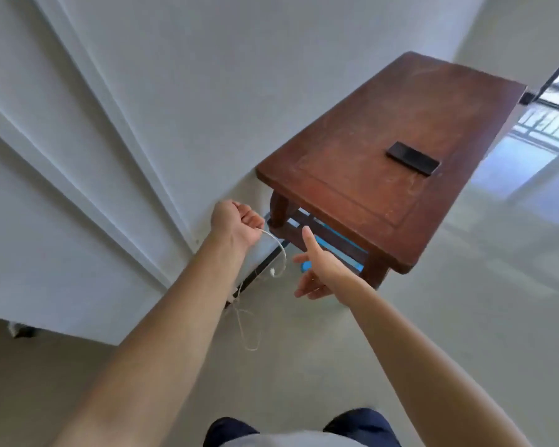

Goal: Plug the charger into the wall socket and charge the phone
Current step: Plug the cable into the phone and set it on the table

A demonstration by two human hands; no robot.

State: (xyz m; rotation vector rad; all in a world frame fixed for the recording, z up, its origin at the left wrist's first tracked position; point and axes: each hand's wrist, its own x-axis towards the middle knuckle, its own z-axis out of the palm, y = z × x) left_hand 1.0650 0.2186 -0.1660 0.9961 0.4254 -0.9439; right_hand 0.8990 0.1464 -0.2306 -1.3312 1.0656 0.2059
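Note:
A black phone (413,158) lies flat on the brown wooden table (352,175), toward its right side. My left hand (239,224) is closed around a thin white charger cable (279,250) close to the wall, left of the table leg. The cable curves down from the fist to a small white connector (272,271) that hangs free, and more cable loops lower beside my left forearm. My right hand (317,269) is open, fingers spread, just right of the connector and apart from it. I see no wall socket; the charger's plug end is hidden.
A white wall with moulded panels (110,156) fills the left. The table stands against it, with a lower shelf and something blue (336,250) beneath. Pale glossy floor (465,285) spreads right, toward a bright doorway (549,117).

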